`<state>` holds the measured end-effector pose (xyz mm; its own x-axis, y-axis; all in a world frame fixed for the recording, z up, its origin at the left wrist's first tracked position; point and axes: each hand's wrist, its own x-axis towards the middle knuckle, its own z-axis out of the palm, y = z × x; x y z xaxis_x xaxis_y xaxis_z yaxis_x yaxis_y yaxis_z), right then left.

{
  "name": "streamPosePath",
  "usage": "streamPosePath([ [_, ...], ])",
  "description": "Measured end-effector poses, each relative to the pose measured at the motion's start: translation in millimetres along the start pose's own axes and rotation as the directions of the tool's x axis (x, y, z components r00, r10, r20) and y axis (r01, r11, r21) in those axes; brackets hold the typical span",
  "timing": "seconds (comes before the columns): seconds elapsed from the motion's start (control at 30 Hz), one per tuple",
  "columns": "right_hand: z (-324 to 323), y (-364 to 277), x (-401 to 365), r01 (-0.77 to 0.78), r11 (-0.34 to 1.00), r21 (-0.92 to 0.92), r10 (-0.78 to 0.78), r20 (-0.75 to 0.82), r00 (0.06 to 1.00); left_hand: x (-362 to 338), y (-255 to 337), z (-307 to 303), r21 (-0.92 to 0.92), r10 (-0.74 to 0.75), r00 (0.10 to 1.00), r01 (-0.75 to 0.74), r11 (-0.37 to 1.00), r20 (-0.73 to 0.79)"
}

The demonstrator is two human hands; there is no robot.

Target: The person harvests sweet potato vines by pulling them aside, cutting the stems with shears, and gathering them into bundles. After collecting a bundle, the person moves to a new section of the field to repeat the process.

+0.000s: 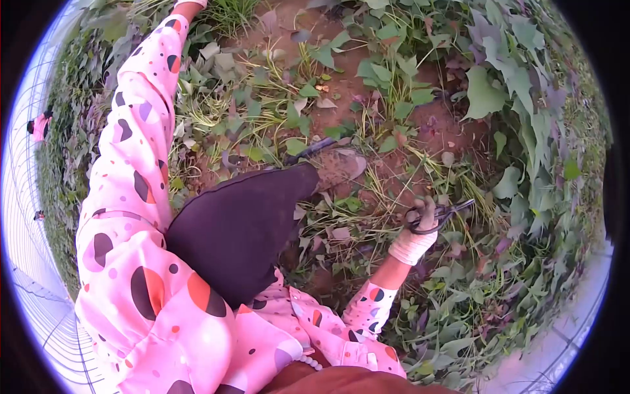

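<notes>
My right hand (417,231), in a pale glove with soil on the fingers, is closed around the dark handles of a pair of scissors (451,212). The blades point right, above leafy vines and cut stems (485,213). Whether the blades are apart I cannot make out. My left arm (141,111), in a pink spotted sleeve, stretches to the top edge of the head view. Only a bit of white glove cuff (191,2) shows there; the hand itself lies outside the picture, so what it touches is hidden.
My bent knee (236,223) in dark trousers and a soil-covered shoe (340,165) are between my arms. Broad-leaved vines (518,72) grow thickly on the right. Reddish soil (328,118) shows between stems. A person in pink (41,126) is far off at left, near a pale gridded wall (26,197).
</notes>
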<state>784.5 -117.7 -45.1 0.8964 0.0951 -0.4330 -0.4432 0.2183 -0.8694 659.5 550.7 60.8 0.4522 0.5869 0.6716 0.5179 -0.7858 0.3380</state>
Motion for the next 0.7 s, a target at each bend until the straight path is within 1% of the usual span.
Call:
streamPosePath([
  [0.03, 7, 5, -3, -0.028, 1.000, -0.003, 0.028, 0.011, 1.000, -25, 6, 22, 0.244, -0.151, 0.977, 0.110, 0.964, 0.153],
  [0.07, 11, 8, -8, -0.051, 0.999, -0.003, 0.051, 0.009, 0.999, -43, -21, 60, 0.585, -0.047, 0.960, -0.129, 0.801, 0.276],
  [0.1, 12, 9, -12, -0.024, 1.000, -0.005, 0.025, 0.076, 0.997, -73, 23, 68, 0.639, -0.244, 0.805, -0.205, 0.741, 0.541],
  [0.13, 13, 13, -11, -0.084, 0.996, -0.014, 0.084, 0.010, 0.996, -106, 23, 92, 0.592, -0.274, 0.677, -0.294, 0.750, 0.683],
  [0.17, 11, 14, -12, -0.074, 0.997, -0.037, 0.074, 0.006, 0.997, -139, 32, 105, 0.558, -0.318, 0.528, -0.390, 0.732, 0.787],
  [0.2, 10, 15, -13, -0.062, 0.996, -0.059, 0.062, 0.004, 0.998, -206, -40, 162, 0.484, -0.172, 0.619, -0.381, 0.788, 0.767],
  [0.23, 10, 15, -11, -0.055, 0.995, -0.082, 0.056, 0.007, 0.998, -216, -39, 184, 0.474, -0.396, 0.308, -0.246, 0.845, 0.865],
  [0.3, 3, 6, -11, -0.052, 0.987, -0.150, 0.053, 0.004, 0.999, -236, 29, 153, 0.208, -0.161, 0.153, -0.381, 0.901, 0.975],
  [0.33, 0, -1, -12, -0.055, 0.982, -0.180, 0.059, 0.015, 0.998, -246, 16, 170, 0.169, -0.132, 0.118, -0.394, 0.904, 0.984],
  [0.4, -13, -17, -16, -0.072, 0.952, -0.298, 0.114, 0.126, 0.985, -247, -20, 180, 0.202, -0.162, 0.136, -0.376, 0.904, 0.977],
  [0.43, -26, -25, -20, -0.052, 0.868, -0.495, 0.158, 0.175, 0.972, -244, -39, 177, 0.232, -0.188, 0.150, -0.368, 0.900, 0.971],
  [0.47, -40, -29, -28, -0.022, 0.844, -0.536, 0.189, 0.259, 0.947, -238, -58, 172, 0.263, -0.213, 0.172, -0.358, 0.896, 0.962],
  [0.5, -59, -37, -34, 0.134, 0.661, -0.738, 0.188, 0.337, 0.923, -234, -74, 164, 0.282, -0.224, 0.200, -0.337, 0.898, 0.954],
  [0.53, -80, -45, -44, 0.275, 0.416, -0.867, 0.220, 0.389, 0.895, -226, -90, 157, 0.293, -0.225, 0.231, -0.321, 0.901, 0.947],
  [0.57, -98, -54, -59, 0.317, 0.253, -0.914, 0.263, 0.380, 0.886, -217, -100, 156, 0.297, -0.219, 0.271, -0.291, 0.909, 0.937],
  [0.6, -119, -64, -75, 0.354, 0.179, -0.918, 0.289, 0.393, 0.873, -204, -105, 147, 0.279, -0.196, 0.318, -0.241, 0.929, 0.928],
  [0.63, -138, -77, -94, 0.318, 0.104, -0.942, 0.319, 0.335, 0.887, -195, -100, 146, 0.249, -0.163, 0.369, -0.199, 0.948, 0.915],
  [0.67, -157, -88, -112, 0.290, 0.031, -0.957, 0.350, 0.282, 0.893, -180, -85, 135, 0.204, -0.167, 0.403, -0.051, 0.978, 0.900],
  [0.7, -178, -94, -129, 0.252, 0.004, -0.968, 0.336, 0.239, 0.911, -169, 3, 90, 0.212, -0.154, 0.512, -0.056, 0.976, 0.845],
])
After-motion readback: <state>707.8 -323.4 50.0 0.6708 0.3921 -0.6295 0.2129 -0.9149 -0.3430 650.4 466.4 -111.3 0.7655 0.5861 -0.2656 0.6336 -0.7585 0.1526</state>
